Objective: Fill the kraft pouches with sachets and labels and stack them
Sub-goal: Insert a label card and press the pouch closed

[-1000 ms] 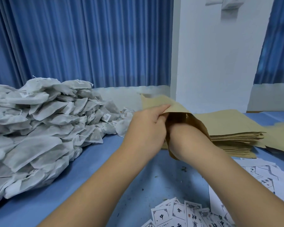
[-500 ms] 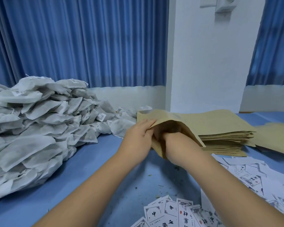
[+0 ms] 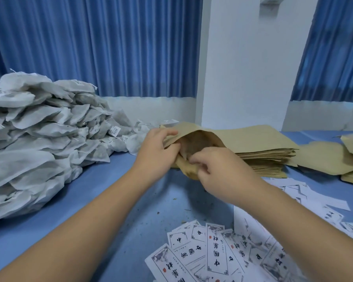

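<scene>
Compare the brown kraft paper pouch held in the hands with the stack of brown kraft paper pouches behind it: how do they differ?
The held kraft paper pouch has its mouth spread open, showing its inside; the stacked kraft paper pouches lie flat and closed. The left hand and right hand grip the held pouch at its mouth; no hand grips the stacked pouches. Both are the same plain brown paper.

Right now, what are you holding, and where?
One kraft pouch, at its open mouth: left hand pinches the left rim, right hand the near rim.
</scene>
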### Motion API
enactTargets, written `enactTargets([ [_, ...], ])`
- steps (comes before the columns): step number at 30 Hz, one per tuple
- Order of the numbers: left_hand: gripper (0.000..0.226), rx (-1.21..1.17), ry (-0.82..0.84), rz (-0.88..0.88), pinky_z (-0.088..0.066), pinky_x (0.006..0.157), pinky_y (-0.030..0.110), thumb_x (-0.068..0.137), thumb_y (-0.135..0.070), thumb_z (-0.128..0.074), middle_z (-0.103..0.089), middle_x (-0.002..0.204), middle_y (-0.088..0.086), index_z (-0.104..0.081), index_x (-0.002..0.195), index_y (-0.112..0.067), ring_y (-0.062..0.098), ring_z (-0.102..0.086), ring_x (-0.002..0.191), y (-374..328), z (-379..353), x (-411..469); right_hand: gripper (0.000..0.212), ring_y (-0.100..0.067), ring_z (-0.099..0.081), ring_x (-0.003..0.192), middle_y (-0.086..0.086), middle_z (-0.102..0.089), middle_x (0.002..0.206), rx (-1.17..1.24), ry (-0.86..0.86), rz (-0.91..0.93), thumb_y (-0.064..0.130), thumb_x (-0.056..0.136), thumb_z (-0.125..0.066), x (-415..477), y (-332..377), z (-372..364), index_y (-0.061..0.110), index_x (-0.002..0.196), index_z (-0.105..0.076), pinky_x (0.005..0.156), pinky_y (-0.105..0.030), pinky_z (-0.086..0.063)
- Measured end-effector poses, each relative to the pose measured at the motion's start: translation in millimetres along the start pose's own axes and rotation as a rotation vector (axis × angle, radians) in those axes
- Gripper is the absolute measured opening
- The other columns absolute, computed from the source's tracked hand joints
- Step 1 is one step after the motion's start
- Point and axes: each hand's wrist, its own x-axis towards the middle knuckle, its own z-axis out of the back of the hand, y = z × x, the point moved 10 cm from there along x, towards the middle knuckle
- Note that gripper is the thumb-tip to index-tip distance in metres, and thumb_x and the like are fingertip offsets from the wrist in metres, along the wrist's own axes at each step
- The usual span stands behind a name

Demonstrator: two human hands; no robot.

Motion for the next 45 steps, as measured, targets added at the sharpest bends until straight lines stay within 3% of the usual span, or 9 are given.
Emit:
enactTargets([
  [3,0.034,0.029,-0.019,-0.105,-0.031,0.09,0.0,0.086,-0.004,-0.059,-0.048,0.112,-0.008,-0.064,0.114,-0.023,0.0,-0.049,0.107,0,-6,-11,0.02,-0.014,-0.053,0.085,0.011,-0.053,0.089,0.055,-0.016,0.086,0.017,0.089,-0.049,-31,-1,-3,0.024,0.097,-0.066,0.075,-0.038,-0.047],
  [6,0.042,0.052,-0.059,-0.211,-0.029,0.084,-0.003,0.079,0.005,-0.058,-0.048,0.107,-0.008,-0.065,0.114,-0.016,-0.019,-0.045,0.1,2,-12,-26,0.022,0.001,-0.048,0.089,0.024,-0.048,0.092,0.114,0.028,0.062,0.025,0.093,-0.052,-61,-11,-20,0.031,0.108,-0.066,0.081,-0.026,-0.045],
  [9,0.041,0.039,-0.062,-0.216,-0.027,0.084,-0.003,0.079,0.003,-0.058,-0.046,0.109,-0.005,-0.063,0.115,-0.015,-0.023,-0.041,0.1,9,-24,-39,0.023,0.001,-0.043,0.087,0.016,-0.048,0.092,0.11,0.143,0.064,0.039,0.093,-0.052,-78,-13,-38,0.027,0.108,-0.065,0.08,-0.027,-0.044],
  [14,0.032,-0.034,-0.084,-0.167,-0.027,0.084,-0.003,0.082,-0.014,-0.054,-0.045,0.11,-0.006,-0.059,0.111,-0.027,-0.02,-0.042,0.101,10,-27,-42,0.083,0.0,-0.038,0.103,0.019,-0.042,0.108,-0.003,0.324,0.035,0.089,0.062,-0.045,-90,-13,-44,0.033,0.123,-0.051,0.085,-0.024,-0.039],
  [17,0.03,-0.057,-0.11,-0.133,-0.028,0.081,-0.003,0.087,-0.008,-0.056,-0.046,0.111,-0.003,-0.059,0.11,-0.027,-0.021,-0.043,0.099,14,-23,-39,0.097,-0.008,-0.04,0.111,0.02,-0.04,0.114,-0.092,0.434,0.016,0.094,0.052,-0.047,-99,-17,-51,0.028,0.124,-0.049,0.093,-0.03,-0.04],
  [26,0.028,-0.082,-0.096,-0.13,-0.027,0.083,-0.004,0.08,-0.022,-0.05,-0.046,0.112,-0.004,-0.058,0.107,-0.027,-0.023,-0.042,0.099,13,-26,-38,0.075,-0.001,-0.038,0.108,0.022,-0.04,0.113,0.035,0.423,-0.026,0.08,0.067,-0.056,-99,-21,-55,0.026,0.119,-0.059,0.092,-0.026,-0.04],
  [37,0.042,-0.123,-0.029,-0.131,-0.028,0.093,0.0,0.085,-0.025,-0.05,-0.046,0.126,-0.005,-0.062,0.126,-0.026,-0.017,-0.042,0.111,15,-32,-35,0.042,-0.001,-0.048,0.076,0.016,-0.048,0.094,0.402,0.049,-0.123,0.059,0.071,-0.067,-85,-30,-34,0.028,0.099,-0.067,0.069,-0.017,-0.04],
  [41,0.038,-0.175,0.018,-0.102,-0.044,0.104,0.035,0.096,-0.016,-0.055,-0.041,0.138,-0.007,-0.058,0.13,-0.031,-0.002,-0.042,0.125,15,-38,-36,0.012,0.002,-0.049,0.073,0.018,-0.046,0.085,0.382,-0.104,-0.194,0.054,0.074,-0.064,-81,-42,-16,0.043,0.077,-0.06,0.063,-0.012,-0.036],
  [45,0.037,-0.246,0.027,-0.041,-0.046,0.101,0.048,0.096,-0.015,-0.054,-0.041,0.141,-0.009,-0.059,0.129,-0.033,0.013,-0.043,0.13,10,-43,-37,0.03,-0.001,-0.046,0.075,0.011,-0.045,0.078,0.238,-0.201,-0.269,0.058,0.074,-0.053,-68,-56,2,0.029,0.067,-0.05,0.066,-0.017,-0.039],
])
